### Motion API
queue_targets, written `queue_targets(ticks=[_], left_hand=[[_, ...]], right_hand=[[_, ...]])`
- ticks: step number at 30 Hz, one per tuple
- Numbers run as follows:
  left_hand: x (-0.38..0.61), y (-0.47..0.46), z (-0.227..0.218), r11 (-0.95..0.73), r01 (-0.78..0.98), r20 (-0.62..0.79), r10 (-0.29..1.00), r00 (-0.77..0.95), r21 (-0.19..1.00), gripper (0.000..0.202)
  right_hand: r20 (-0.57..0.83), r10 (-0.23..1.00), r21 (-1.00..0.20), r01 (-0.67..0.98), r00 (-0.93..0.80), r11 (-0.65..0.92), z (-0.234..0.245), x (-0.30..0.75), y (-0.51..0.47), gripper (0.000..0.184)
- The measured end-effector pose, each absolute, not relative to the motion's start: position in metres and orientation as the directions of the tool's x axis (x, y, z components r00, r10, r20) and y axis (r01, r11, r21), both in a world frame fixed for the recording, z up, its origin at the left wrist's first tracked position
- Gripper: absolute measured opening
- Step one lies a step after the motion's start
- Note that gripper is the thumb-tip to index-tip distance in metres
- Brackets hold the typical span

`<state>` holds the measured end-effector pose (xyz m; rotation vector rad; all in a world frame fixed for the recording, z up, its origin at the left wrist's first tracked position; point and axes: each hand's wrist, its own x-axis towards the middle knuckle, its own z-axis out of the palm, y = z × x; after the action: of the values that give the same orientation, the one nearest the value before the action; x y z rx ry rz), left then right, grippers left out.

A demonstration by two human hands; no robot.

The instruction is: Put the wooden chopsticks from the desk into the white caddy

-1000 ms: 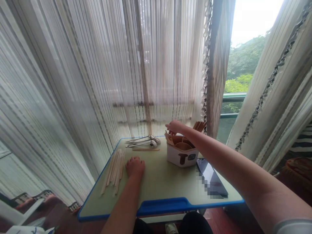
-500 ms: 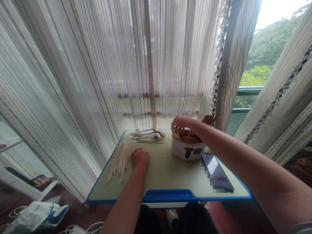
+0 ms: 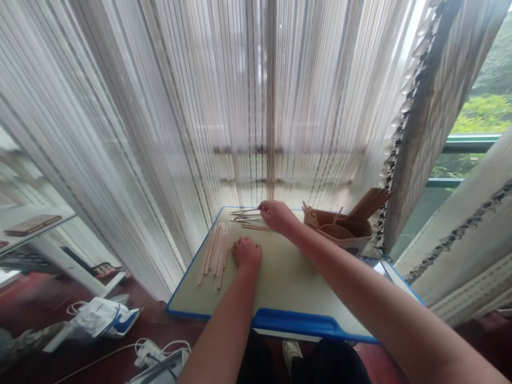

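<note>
R hand (image 3: pixel 276 214) over metal spoons (image 3: pixel 245 213) at the table (image 3: pixel 280 277) far edge, fingers curled, grip can't be told. L hand (image 3: pixel 247 252) rests loosely clenched, empty, beside chopstick row (image 3: pixel 215 253). Best approach, prob.: low wrist, clear of loose sticks (image 3: pixel 256 227).

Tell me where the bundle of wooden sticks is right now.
In the head view, the wooden sticks lie on the left side of the table, between its blue edge and the left hand.
</note>
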<state>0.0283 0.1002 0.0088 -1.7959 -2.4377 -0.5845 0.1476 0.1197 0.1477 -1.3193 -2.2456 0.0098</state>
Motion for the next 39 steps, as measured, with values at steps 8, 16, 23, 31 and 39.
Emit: queue_targets(ticks=[8,16,23,31,39], left_hand=[[0.028,0.101,0.011,0.281,0.91,0.235,0.904,-0.358,0.305,0.028],[0.031,0.106,0.012,0.287,0.925,0.185,0.924,-0.336,0.25,0.035],[0.03,0.109,0.008,0.275,0.928,0.218,0.918,-0.331,0.252,0.035],[0.028,0.105,0.007,0.258,0.934,0.261,0.911,-0.321,0.248,0.029],[0.032,0.1,0.013,0.26,0.941,0.212,0.928,-0.305,0.215,0.035]], right_hand=[[0.297,0.919,-0.17,0.932,-0.261,0.32,0.023,0.154,0.148,0.033],[0.303,0.936,-0.221,0.942,-0.178,0.251,0.0,0.167,0.159,0.028],[0.275,0.959,-0.479,0.854,-0.077,0.205,0.016,0.162,0.147,0.03],[0.275,0.879,-0.957,-0.201,-0.389,0.21,0.135,0.17,0.083,0.028],[0.341,0.929,-0.918,-0.263,-0.144,0.296,0.235,0.256,0.034,0.037]])
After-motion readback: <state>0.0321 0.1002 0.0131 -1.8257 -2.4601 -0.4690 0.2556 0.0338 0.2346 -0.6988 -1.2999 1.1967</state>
